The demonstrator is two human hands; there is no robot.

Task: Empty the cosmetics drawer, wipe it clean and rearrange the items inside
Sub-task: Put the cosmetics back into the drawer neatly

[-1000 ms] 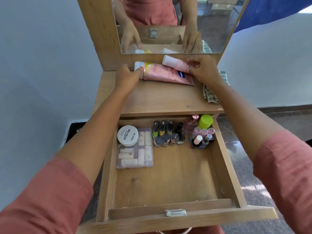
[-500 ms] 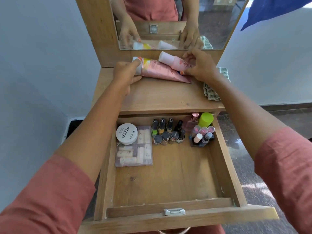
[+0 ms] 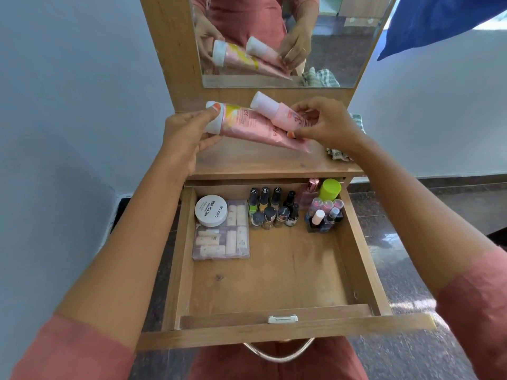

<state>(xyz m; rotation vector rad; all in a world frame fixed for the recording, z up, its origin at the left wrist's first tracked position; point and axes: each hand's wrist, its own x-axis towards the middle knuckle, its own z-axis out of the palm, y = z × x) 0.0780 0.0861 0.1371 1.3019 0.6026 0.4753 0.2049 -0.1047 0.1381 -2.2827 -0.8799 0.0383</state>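
Note:
The wooden drawer (image 3: 274, 283) stands pulled open below the dresser top (image 3: 260, 160). At its back lie a white nail polish remover jar (image 3: 211, 210), a clear packet of small tubes (image 3: 221, 238), several nail polish bottles (image 3: 273, 208), a green-capped bottle (image 3: 329, 189) and a rack of lip products (image 3: 325, 215). Above the dresser top my left hand (image 3: 186, 135) grips the cap end of a large pink tube (image 3: 252, 126). My right hand (image 3: 326, 126) pinches a smaller pink tube (image 3: 277, 112) lying across the large one.
A mirror (image 3: 288, 37) rises behind the dresser top and reflects both hands and tubes. A checked cloth (image 3: 340, 154) lies at the right end of the top. A white wall stands to the left, dark floor to the right. The drawer's front half shows bare wood.
Both tubes have been lifted off the dresser top and brought toward me. My left hand now wraps the large tube's cap end; my right keeps its pinch on the small tube.

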